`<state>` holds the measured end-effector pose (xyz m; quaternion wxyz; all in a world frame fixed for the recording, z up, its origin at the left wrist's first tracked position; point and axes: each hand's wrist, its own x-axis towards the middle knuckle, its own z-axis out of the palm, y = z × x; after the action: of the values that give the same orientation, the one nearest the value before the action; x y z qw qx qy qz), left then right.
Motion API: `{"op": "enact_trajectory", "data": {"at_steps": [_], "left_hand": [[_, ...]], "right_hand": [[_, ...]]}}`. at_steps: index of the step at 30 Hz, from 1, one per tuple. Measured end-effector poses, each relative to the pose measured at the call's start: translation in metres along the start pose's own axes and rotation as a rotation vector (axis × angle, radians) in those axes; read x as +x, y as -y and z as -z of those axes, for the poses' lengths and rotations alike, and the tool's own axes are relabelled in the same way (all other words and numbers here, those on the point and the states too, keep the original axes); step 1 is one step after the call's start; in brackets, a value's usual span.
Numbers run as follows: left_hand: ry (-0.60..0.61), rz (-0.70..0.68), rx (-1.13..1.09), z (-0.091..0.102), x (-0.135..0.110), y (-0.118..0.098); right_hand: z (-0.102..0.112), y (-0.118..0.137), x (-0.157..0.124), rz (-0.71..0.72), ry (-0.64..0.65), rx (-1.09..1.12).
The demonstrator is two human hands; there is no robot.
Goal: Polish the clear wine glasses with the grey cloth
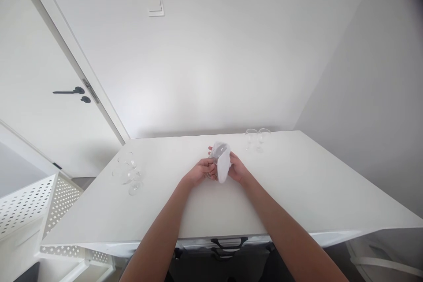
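Over the middle of the white tabletop, a clear stemmed glass is held between my hands, tilted. My left hand is closed around its lower part, near the stem and foot. A white cloth wraps the bowl, and my right hand grips it against the glass from the right. Some of the right fingers are hidden behind the cloth and glass; their tips show on the far side.
Several clear stemmed glasses stand at the table's left end. Two more glasses are near the back edge, right of centre. A white table meets the wall behind. Drawers with black handles face me; a door is at left.
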<state>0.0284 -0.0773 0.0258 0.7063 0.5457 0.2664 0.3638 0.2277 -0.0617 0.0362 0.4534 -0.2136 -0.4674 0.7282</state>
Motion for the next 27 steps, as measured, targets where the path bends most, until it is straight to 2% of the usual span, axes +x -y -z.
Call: {"op": "enact_trajectory", "data": {"at_steps": [3,7,10,13,17,21,23,25,27], "left_hand": [[-0.034,-0.026,0.109,-0.005,0.002,0.001],[-0.244,-0.201,0.525,-0.008,0.006,0.008],[-0.372,-0.236,0.728,-0.006,0.009,0.015],[-0.422,-0.233,0.824,-0.005,0.011,0.018],[-0.434,-0.221,0.893,-0.005,0.013,0.020],[-0.439,-0.191,0.768,-0.004,0.014,0.020],[-0.424,-0.178,0.695,-0.004,0.014,0.020],[-0.402,-0.186,0.699,-0.004,0.014,0.019],[-0.382,-0.211,0.794,-0.005,0.014,0.019]], "right_hand": [[-0.001,-0.002,0.002,0.061,-0.038,-0.021],[0.000,-0.014,0.008,0.233,-0.239,-0.151],[-0.001,-0.019,0.008,0.359,-0.371,-0.379],[-0.003,-0.017,0.004,0.491,-0.405,-0.591],[-0.004,-0.013,0.003,0.635,-0.441,-0.734],[-0.004,-0.014,0.006,0.626,-0.456,-0.837],[-0.002,-0.014,0.008,0.560,-0.537,-0.856],[0.003,-0.012,0.011,0.444,-0.682,-0.768],[0.008,-0.009,0.015,0.327,-0.780,-0.538]]}}
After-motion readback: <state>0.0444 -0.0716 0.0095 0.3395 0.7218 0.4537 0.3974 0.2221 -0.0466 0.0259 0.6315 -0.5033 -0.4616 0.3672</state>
